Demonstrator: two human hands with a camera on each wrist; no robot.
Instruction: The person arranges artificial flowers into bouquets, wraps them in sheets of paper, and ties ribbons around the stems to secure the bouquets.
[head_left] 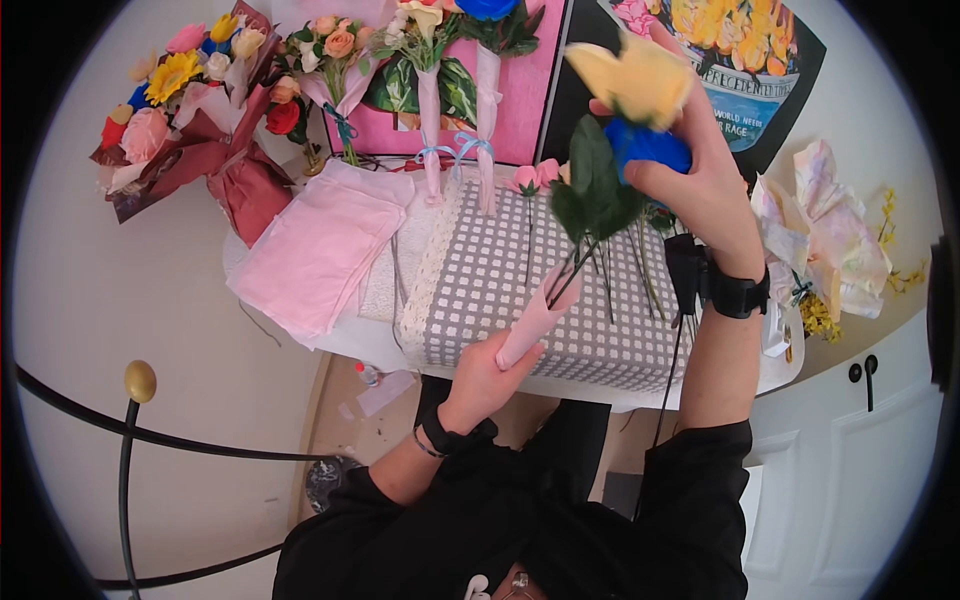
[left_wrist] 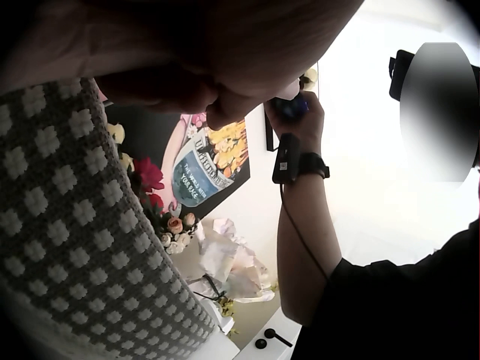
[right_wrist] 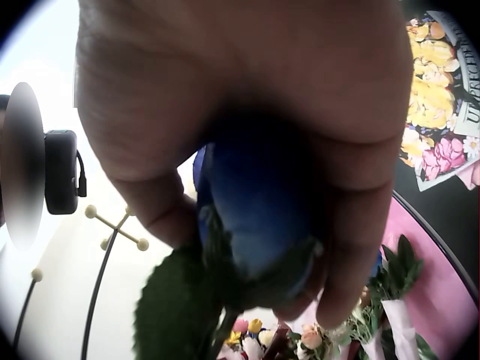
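Observation:
The right hand (head_left: 700, 170) curls its fingers and thumb round a blue flower (head_left: 648, 148); a pale yellow flower (head_left: 640, 80) stands just above it. In the right wrist view the blue flower (right_wrist: 259, 202) sits between thumb and fingers of the hand (right_wrist: 247, 82). Green leaves (head_left: 597, 190) hang below, and the stems run down into a rolled pink wrap (head_left: 537, 322). Round the lower end of that wrap the left hand (head_left: 485, 378) is closed. The left wrist view shows the left hand (left_wrist: 217, 52) close up, its held wrap hidden.
Under the hands is a table with a grey-and-white checked cloth (head_left: 560, 300), loose stems lying on it. Pink sheets (head_left: 320, 245) lie at the left. Wrapped bouquets (head_left: 428, 130) stand behind, a large red-wrapped one (head_left: 245, 185) at far left, a pale-wrapped one (head_left: 835, 240) at right.

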